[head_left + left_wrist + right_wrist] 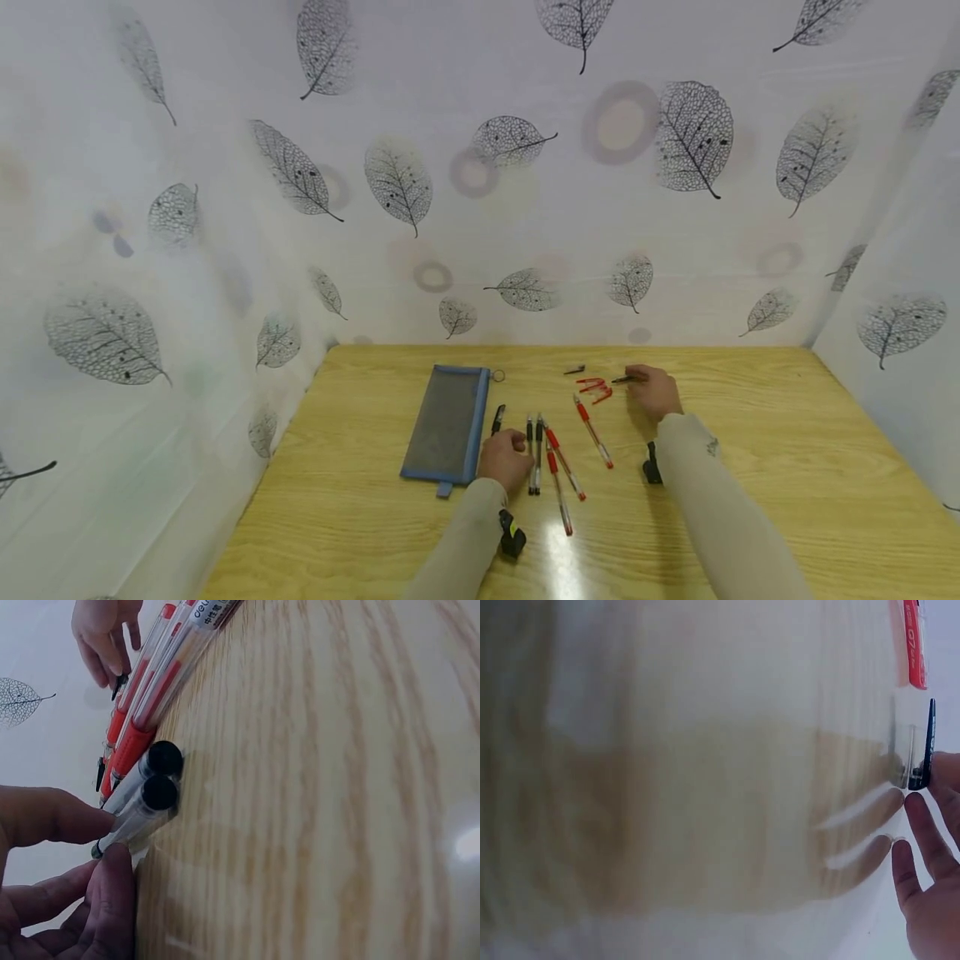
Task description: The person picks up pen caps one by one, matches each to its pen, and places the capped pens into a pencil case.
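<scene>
Two black gel pens (538,433) lie side by side on the table, close to my left hand (506,460). In the left wrist view, my thumb and a finger pinch the clear barrel of the nearer black gel pen (159,793). My right hand (654,392) is farther back on the right, pinching a black pen cap (922,761) at the tabletop. Several red pen caps (592,385) lie just left of it. Three red gel pens (592,433) are spread out between my hands. Another black pen (498,419) shows partly beyond my left hand.
A blue-edged mesh zip pouch (447,425) with a ring lies flat to the left of the pens. One more dark pen cap (575,369) sits near the back. Leaf-printed sheeting (525,208) surrounds the wooden table (360,533) on the back and sides.
</scene>
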Demonstrator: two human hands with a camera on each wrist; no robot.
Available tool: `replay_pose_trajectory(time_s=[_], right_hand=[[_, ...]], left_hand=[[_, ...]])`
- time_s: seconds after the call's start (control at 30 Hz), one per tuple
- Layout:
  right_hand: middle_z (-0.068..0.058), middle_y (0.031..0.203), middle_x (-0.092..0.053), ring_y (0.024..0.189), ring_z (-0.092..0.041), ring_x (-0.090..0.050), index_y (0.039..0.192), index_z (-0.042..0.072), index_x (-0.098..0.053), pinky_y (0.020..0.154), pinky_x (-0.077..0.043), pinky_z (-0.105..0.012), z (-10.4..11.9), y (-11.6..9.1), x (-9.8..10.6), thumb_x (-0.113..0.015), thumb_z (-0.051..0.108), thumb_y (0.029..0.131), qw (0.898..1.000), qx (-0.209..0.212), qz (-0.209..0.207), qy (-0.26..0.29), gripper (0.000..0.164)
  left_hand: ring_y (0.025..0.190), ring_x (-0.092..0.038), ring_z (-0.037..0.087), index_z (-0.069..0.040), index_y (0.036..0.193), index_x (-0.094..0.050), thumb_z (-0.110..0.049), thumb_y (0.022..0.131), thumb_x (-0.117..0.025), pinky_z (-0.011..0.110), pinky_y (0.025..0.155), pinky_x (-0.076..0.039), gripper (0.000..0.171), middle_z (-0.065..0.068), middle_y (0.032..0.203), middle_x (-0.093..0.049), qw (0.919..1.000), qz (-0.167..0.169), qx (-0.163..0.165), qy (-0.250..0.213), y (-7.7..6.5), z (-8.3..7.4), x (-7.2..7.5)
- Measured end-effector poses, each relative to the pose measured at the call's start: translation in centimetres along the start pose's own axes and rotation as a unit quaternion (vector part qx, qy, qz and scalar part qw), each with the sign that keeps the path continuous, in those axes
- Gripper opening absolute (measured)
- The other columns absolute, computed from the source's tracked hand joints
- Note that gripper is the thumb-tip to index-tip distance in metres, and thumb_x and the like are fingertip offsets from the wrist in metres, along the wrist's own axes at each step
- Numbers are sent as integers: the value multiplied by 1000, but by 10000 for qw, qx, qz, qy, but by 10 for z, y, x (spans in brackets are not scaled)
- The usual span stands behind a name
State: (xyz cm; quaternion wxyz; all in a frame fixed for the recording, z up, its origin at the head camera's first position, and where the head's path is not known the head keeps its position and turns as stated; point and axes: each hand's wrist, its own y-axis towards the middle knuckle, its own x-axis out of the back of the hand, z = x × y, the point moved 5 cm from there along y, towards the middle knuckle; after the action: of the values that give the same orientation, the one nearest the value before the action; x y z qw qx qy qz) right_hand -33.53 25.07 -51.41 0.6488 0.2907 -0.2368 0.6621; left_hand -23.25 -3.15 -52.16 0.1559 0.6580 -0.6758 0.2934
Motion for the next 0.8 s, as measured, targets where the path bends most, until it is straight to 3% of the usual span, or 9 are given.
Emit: replay_pose_trajectory(time_s=[0.3, 0.63, 0.8], right_hand=[[-27, 112, -65, 103, -42, -61, 117, -10, -62, 89, -48, -52, -16, -2, 5, -64, 0, 88, 9982, -360, -468, 142, 31], [-25, 110, -66, 101, -41, -62, 115, -9, -64, 89, -47, -53, -20, -9, 10, -65, 0, 88, 9967, -457, -649, 143, 29], [-26, 111, -66, 101, -41, -62, 117, -8, -64, 89, -47, -54, -22, -11, 11, -65, 1, 88, 9964, -499, -663, 197, 30]], left_hand=[[84, -59, 19, -6, 109, -67, -10, 80, -75, 38, 70, -52, 30, 0, 93, -62, 9997, 19, 241, -22, 1, 1, -2], [77, -59, 19, -5, 102, -66, -9, 79, -75, 36, 63, -52, 25, 3, 87, -61, 9994, -57, 333, 65, 3, 0, -3], [74, -60, 21, -4, 98, -68, -9, 77, -75, 37, 59, -52, 22, 4, 83, -63, 9993, -171, 204, 258, 4, -2, -4]])
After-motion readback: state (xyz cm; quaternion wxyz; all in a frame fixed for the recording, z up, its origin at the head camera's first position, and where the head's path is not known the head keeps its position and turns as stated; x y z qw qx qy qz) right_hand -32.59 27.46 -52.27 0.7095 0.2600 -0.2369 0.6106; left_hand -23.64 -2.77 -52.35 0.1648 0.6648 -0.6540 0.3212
